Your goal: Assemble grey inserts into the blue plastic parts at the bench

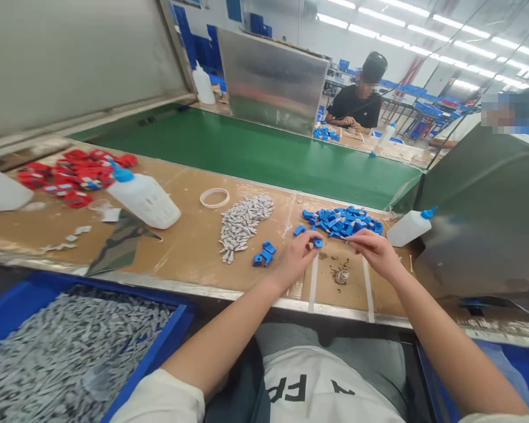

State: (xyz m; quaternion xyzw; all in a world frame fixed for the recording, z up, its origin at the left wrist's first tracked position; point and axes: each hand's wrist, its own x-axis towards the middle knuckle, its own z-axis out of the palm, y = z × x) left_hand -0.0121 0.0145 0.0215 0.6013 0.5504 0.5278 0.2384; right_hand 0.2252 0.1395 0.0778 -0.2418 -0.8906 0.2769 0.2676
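Between the thumb and fingers of my left hand (pixel 296 256) is a small blue plastic part (pixel 318 242). My right hand (pixel 376 249) is closed in a pinch just to its right; a tiny thing at the fingertips is too small to name. Behind both hands lies a heap of blue plastic parts (pixel 344 221). Several more blue parts (pixel 264 254) sit to the left of my left hand, beside a pile of small grey pieces (pixel 244 223). Below my hands, small brown bits surround a little round clear item (pixel 341 276) on the board.
A white bottle with a blue nozzle (pixel 409 228) lies tilted at right; another bottle (pixel 145 200) is at left near red parts (pixel 77 176). A tape ring (pixel 214 198) lies mid-table. Beyond runs a green belt (pixel 247 150). A blue bin (pixel 178 329) holds grey pieces. A co-worker (pixel 357 100) sits opposite.
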